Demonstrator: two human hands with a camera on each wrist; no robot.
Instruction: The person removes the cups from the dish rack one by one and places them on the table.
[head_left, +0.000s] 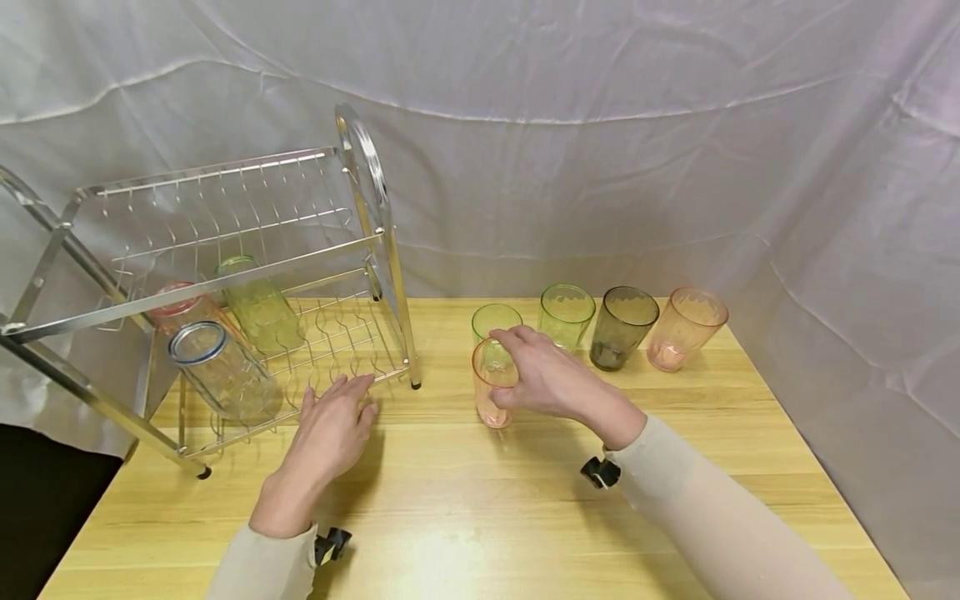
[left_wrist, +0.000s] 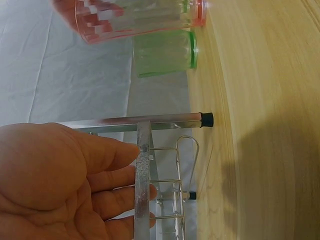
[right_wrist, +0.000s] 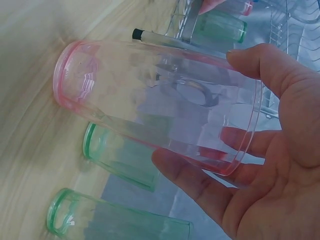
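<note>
My right hand (head_left: 551, 375) grips a pink glass (right_wrist: 150, 105) near its rim, thumb on one side and fingers on the other. The glass stands upright at the table's middle, before a yellow-green glass (head_left: 497, 317). Over at the rack, my left hand (head_left: 333, 429) has loosely extended fingers at the front lower rail (left_wrist: 142, 185) of the metal dish rack (head_left: 397, 308); the thumb tip meets that rail in the left wrist view. Leaning in the rack's lower tier are a clear blue-rimmed glass (head_left: 225, 375), a green glass (head_left: 262, 308) and a partly hidden red-rimmed glass (head_left: 176, 304).
Right of the pink glass, a green glass (head_left: 567, 312), a dark grey glass (head_left: 622, 329) and another pink glass (head_left: 686, 329) stand in a row along the back of the wooden table (head_left: 465, 508). Grey cloth (head_left: 562, 183) hangs behind and at the right.
</note>
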